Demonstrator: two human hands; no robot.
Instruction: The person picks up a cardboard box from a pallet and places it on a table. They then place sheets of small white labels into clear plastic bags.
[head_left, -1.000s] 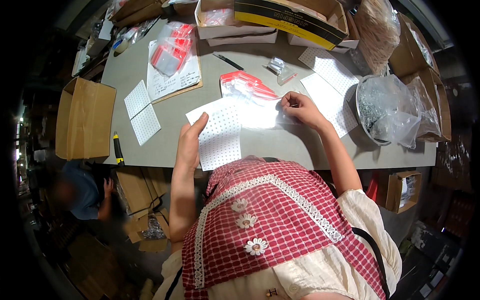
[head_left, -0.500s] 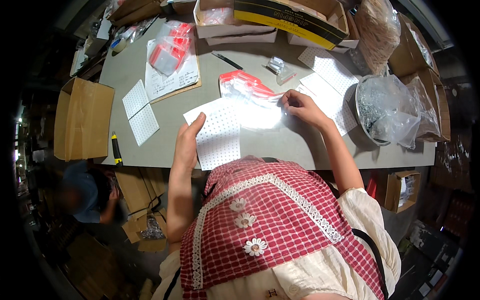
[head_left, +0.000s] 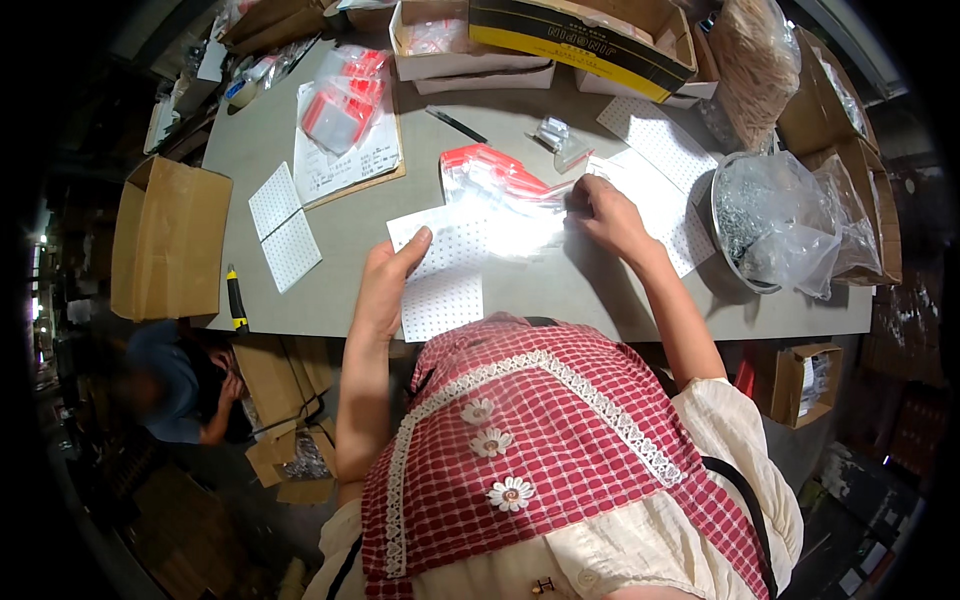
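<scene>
My left hand (head_left: 385, 285) grips a white sheet of small printed stickers (head_left: 440, 290) by its left edge, thumb on top. The sheet slants over the table's near edge, close to my apron. To its right lies a fanned pile of clear zip bags with red tops (head_left: 490, 175), washed out by glare in the middle. At the pile's right end, the bent fingers of my right hand (head_left: 612, 215) are closed on the edge of a zip bag; the fingertips are partly hidden.
More sticker sheets lie right (head_left: 665, 145) and left (head_left: 285, 225). A metal bowl of small hardware (head_left: 740, 225) stands at right. Red-topped bags rest on a clipboard (head_left: 375, 165). A pen (head_left: 457, 125), cutter (head_left: 236, 300) and cardboard boxes (head_left: 170, 240) surround them. Another person (head_left: 175, 385) sits lower left.
My left hand and the sticker sheet have shifted slightly right, the sheet's top now nearer the bags. The right hand has turned a little at the pile's edge.
</scene>
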